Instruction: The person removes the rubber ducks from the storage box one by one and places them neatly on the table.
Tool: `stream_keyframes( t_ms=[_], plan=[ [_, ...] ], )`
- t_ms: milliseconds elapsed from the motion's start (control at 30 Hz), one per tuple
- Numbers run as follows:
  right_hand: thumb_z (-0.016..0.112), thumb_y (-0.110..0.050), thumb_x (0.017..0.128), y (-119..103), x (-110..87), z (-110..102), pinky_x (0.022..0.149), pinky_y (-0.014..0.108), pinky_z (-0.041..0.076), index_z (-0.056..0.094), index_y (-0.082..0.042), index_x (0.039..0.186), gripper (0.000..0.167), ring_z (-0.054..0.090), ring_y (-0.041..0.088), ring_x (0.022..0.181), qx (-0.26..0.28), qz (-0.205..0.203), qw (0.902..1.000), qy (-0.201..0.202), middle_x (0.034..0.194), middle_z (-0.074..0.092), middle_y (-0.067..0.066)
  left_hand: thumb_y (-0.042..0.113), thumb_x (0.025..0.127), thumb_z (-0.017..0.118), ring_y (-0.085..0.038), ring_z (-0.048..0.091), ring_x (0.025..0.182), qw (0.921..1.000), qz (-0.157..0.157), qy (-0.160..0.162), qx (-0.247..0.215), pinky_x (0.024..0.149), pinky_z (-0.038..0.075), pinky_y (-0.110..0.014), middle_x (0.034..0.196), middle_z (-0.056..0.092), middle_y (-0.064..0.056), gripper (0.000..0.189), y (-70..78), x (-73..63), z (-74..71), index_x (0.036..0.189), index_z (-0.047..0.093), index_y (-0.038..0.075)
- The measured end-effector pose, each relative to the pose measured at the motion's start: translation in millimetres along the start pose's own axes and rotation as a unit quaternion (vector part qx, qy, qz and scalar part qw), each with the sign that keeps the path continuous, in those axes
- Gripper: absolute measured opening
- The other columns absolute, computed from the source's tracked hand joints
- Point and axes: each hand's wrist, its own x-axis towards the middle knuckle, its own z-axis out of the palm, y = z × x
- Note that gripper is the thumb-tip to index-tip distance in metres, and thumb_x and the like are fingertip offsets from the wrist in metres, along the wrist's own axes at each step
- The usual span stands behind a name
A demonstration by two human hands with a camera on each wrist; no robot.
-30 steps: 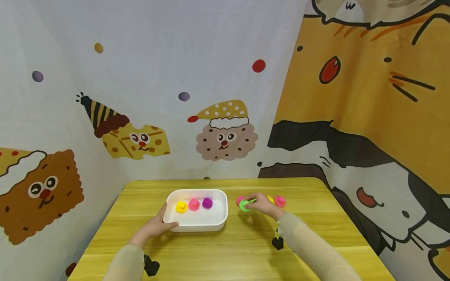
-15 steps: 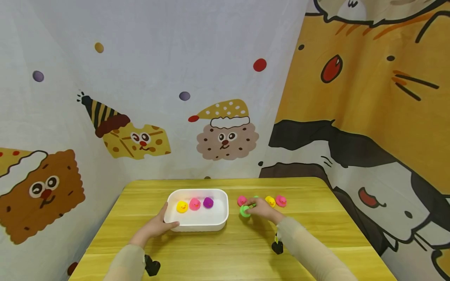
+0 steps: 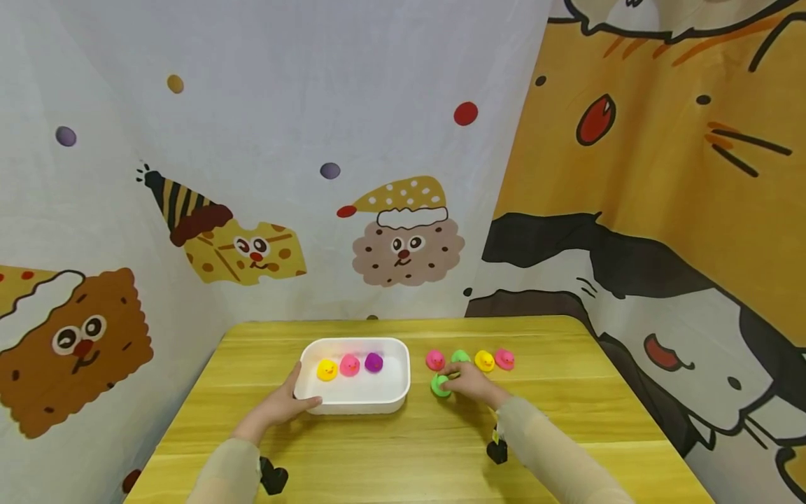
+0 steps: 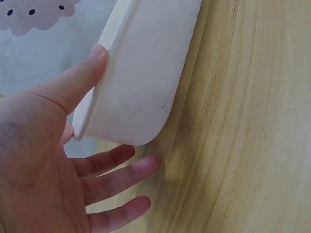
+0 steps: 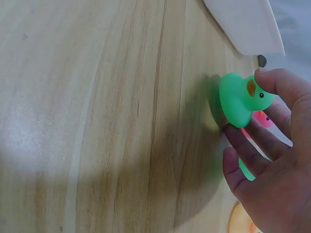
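Green duck (image 3: pixel 439 388) is just to the right of the white tub (image 3: pixel 352 408), level with the tub's near right corner, and the right hand (image 3: pixel 470 383) pinches it between thumb and fingers. From the right wrist the thumb shows against its head, the lower fingers bent and set apart beside it. Whether its base meets the wood I cannot tell. That arm, in a pale sleeve (image 3: pixel 557 451), slants in from the near right of the tub.

At the tub's near left corner is the left hand (image 3: pixel 274 406), its thumb laid straight along the near rim and the other fingers spread loosely by the left end; the index finger is mostly hidden.

A strip of table (image 3: pixel 378 455) separates the tub's right wall from the pinched duck. The wood runs wide on the tub's near side, narrower behind it to the far edge. Right of the tub, beyond the fingers, stand a pink duck (image 3: pixel 435 360), a second green duck (image 3: pixel 460 356) partly covered by the hand, a yellow duck (image 3: pixel 484 361) and another pink duck (image 3: pixel 504 359). Inside the tub, three more ducks keep nearer the far wall than the near one.
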Motion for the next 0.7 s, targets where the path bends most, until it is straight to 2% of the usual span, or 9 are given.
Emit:
stream_keyframes(
  t_ms=[333, 700],
  plan=[
    [0.074, -0.009, 0.081, 2.4, 2.4, 4.3, 0.081, 0.035, 0.051, 0.069, 0.003, 0.106, 0.028, 0.059, 0.022, 0.096, -0.021, 0.003, 0.9997, 0.013, 0.114, 0.065, 0.015, 0.035, 0.088, 0.072, -0.053, 0.027, 0.133, 1.0000, 0.002, 0.003, -0.003, 0.108, 0.020, -0.063, 0.152, 0.008, -0.036, 0.108, 1.2, -1.2, -0.2, 0.151, -0.005, -0.006],
    [0.074, -0.009, 0.082, 3.7, 0.9, 5.2, 0.084, 0.039, 0.051, 0.068, 0.004, 0.109, 0.031, 0.060, 0.026, 0.099, -0.007, 0.002, 0.9999, 0.015, 0.113, 0.065, 0.015, 0.035, 0.088, 0.072, -0.053, 0.024, 0.134, 1.0000, -0.002, 0.004, -0.006, 0.108, 0.019, -0.063, 0.153, 0.008, -0.036, 0.108, -1.5, 0.1, -0.2, 0.152, -0.005, -0.005]
  ],
)
